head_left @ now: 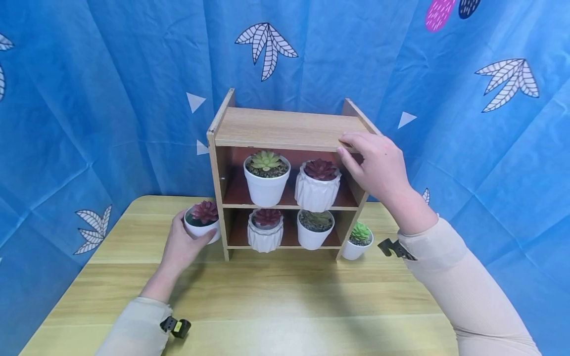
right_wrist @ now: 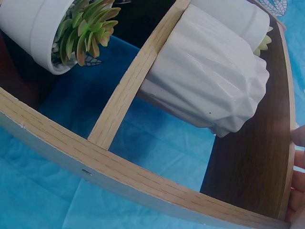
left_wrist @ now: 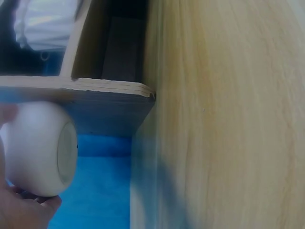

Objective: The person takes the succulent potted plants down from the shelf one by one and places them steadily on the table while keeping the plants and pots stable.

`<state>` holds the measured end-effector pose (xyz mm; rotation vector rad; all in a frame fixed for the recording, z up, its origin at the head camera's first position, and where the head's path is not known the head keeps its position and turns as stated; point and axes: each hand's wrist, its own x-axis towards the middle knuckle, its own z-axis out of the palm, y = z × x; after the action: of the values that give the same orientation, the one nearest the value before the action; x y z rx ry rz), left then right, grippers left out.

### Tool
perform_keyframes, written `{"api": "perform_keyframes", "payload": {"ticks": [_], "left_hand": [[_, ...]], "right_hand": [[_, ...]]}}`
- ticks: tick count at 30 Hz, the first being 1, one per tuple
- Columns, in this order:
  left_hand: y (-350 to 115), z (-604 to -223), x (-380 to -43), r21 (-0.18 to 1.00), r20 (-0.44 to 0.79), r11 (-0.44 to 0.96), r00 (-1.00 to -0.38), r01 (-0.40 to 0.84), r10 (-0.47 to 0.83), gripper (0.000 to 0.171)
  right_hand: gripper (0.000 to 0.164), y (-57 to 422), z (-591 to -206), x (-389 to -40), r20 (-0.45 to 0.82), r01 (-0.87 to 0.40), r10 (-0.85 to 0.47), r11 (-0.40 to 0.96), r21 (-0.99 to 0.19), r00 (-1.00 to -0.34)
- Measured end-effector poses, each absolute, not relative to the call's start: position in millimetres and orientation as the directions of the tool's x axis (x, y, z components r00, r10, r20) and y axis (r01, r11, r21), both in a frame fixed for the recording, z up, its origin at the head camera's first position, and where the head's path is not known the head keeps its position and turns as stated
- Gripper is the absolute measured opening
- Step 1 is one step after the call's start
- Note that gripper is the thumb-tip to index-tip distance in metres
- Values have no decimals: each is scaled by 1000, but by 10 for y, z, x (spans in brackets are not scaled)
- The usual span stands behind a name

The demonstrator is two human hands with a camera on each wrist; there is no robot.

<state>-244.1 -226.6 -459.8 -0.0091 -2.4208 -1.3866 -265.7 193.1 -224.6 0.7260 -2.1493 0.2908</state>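
Observation:
My left hand [head_left: 187,244] grips a white pot with a dark red succulent [head_left: 206,213] beside the left side of a small wooden shelf [head_left: 289,129]. In the left wrist view the underside of that white pot [left_wrist: 40,148] shows, raised off the table. At the shelf's upper right front corner, my right hand [head_left: 378,160] holds the top board, index finger on top and thumb below its front edge. On the upper tier stand a white pot with a green succulent [head_left: 266,185] and a faceted white pot with a red one [head_left: 318,190].
The lower tier holds a faceted pot with a red succulent [head_left: 265,236] and a smooth pot with a dark green plant [head_left: 314,232]. A bright green potted succulent [head_left: 358,242] stands right of the shelf on the wooden table [head_left: 285,306]. Blue patterned cloth [head_left: 147,74] hangs behind.

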Motion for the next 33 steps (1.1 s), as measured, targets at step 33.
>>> {"api": "perform_keyframes", "payload": {"ticks": [33], "left_hand": [[-2291, -4889, -2559, 822, 244, 556, -958, 120, -153, 93]], "right_hand": [[30, 1927, -2270, -2674, 783, -592, -400, 804, 51, -476]]}}
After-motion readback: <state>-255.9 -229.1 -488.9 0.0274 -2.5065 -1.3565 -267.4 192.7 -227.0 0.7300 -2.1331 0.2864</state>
